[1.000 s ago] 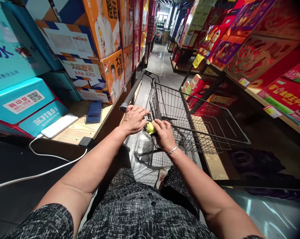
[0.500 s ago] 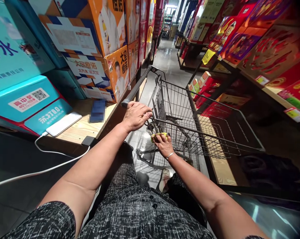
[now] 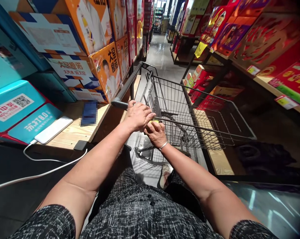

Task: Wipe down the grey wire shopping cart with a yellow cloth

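Alongside, orange cartons (image 3: 102,74) leftward, red boxes (image 3: 292,81) rightward, shopping cart (image 3: 184,123) between.

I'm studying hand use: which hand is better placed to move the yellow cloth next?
Probably the right hand: the yellow cloth shows directly against it. The left hand lies palm down near the handle; whether it also touches the cloth is unclear.

The grey floor (image 3: 159,51) gleams — wooden shelves (image 3: 218,159) flank it.
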Motion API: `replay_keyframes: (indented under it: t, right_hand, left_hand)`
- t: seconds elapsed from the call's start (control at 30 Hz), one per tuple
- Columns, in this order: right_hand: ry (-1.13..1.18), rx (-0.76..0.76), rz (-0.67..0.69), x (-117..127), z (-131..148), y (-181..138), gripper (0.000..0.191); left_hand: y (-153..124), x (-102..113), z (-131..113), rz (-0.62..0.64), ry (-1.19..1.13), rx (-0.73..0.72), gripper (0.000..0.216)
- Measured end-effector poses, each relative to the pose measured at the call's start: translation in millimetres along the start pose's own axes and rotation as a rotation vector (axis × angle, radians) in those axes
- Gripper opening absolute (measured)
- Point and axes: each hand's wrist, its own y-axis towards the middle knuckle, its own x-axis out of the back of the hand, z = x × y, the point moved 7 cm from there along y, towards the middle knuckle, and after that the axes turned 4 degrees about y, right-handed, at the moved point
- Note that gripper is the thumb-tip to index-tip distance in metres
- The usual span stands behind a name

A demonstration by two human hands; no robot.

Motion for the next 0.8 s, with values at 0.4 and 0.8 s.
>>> replay_keyframes:
  t: [0.4, 0.8]
  right_hand:
    - [0.019, -0.270, -0.090, 60.5, -48.3, 18.4, 0.059]
    - [-0.192, -0.828, 0.146, 102.2, -196.3, -109.2, 0.071]
  left_hand:
    - [-12.6, -19.6, 7.4, -0.038, 0.281, -0.066, 0.024]
    - [-7.5, -18.3, -0.8, 0.021, 0.272, -0.003, 0.019]
